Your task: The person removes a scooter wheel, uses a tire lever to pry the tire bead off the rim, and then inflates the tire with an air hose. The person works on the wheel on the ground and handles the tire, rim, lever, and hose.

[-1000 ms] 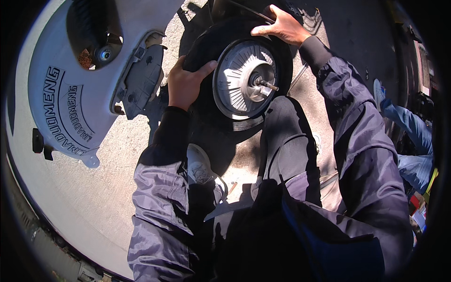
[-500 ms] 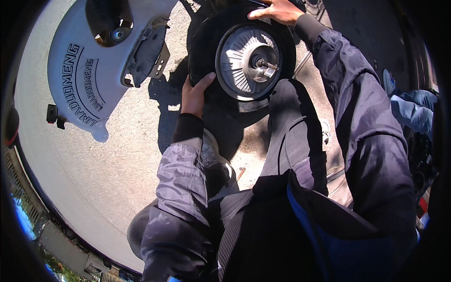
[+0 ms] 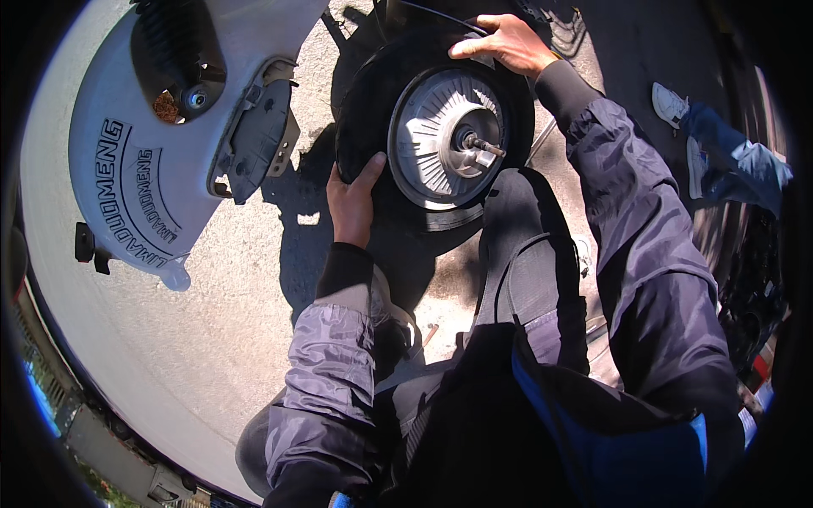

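A wheel with a black tyre (image 3: 362, 110) and a silver ribbed hub (image 3: 428, 127) stands in front of my knees, its hub side facing up toward me. A threaded axle (image 3: 487, 148) sticks out of the hub's centre. My left hand (image 3: 352, 203) grips the tyre's left edge, thumb on the sidewall and fingers hidden behind it. At the tyre's far right edge my right hand (image 3: 512, 49) is closed over the tread, thumb pointing left. A thin black cable (image 3: 445, 17) runs close to the right fingertips.
A pale vehicle body panel (image 3: 97, 152) with dark printing and a grey-black bracket (image 3: 258, 131) is at the left. A person in blue jeans (image 3: 737, 161) is at the right. A small brown stick-like piece (image 3: 430, 334) lies on the concrete ground (image 3: 229, 339).
My view has shifted, so the panel and wheel appear slightly lower. Both hands keep their hold on the tyre. More of the other person's legs and shoes now shows at right.
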Available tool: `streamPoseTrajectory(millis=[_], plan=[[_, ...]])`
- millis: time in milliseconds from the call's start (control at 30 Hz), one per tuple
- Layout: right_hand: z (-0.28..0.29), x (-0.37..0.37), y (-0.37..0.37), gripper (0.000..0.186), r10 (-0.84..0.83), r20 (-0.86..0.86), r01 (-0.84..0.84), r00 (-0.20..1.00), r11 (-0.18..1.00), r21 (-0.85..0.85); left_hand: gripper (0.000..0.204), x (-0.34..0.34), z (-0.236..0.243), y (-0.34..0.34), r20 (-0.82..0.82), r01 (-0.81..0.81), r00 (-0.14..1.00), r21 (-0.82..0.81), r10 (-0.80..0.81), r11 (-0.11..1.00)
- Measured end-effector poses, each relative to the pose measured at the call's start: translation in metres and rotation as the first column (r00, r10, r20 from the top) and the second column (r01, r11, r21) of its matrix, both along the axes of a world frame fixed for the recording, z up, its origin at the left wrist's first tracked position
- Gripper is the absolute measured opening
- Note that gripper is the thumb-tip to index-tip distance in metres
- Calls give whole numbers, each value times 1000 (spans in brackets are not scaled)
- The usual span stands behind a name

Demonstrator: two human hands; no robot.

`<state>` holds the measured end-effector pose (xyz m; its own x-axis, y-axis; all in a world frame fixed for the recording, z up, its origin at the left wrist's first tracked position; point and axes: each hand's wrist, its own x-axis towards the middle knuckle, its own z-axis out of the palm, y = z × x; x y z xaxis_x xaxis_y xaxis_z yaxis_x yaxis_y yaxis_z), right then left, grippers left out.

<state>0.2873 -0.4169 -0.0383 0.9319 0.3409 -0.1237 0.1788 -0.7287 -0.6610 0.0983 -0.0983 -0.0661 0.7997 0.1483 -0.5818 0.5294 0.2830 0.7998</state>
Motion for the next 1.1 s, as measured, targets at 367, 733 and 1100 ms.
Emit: streamPoseTrajectory(millis=[367,733,1100], plan=[[3,3,0,49,-78,-227,105,971,988,111,51,11,-10,2,14,21,1000,14,-22,1000],[9,2,2,44,-37,-247,75,968,986,150,63,14,6,2,-89,52,994,-40,-56,998],[-17,12,-7,53,-72,-42,71,996,997,-28,81,56,21,2,-21,221,973,386,-231,896]])
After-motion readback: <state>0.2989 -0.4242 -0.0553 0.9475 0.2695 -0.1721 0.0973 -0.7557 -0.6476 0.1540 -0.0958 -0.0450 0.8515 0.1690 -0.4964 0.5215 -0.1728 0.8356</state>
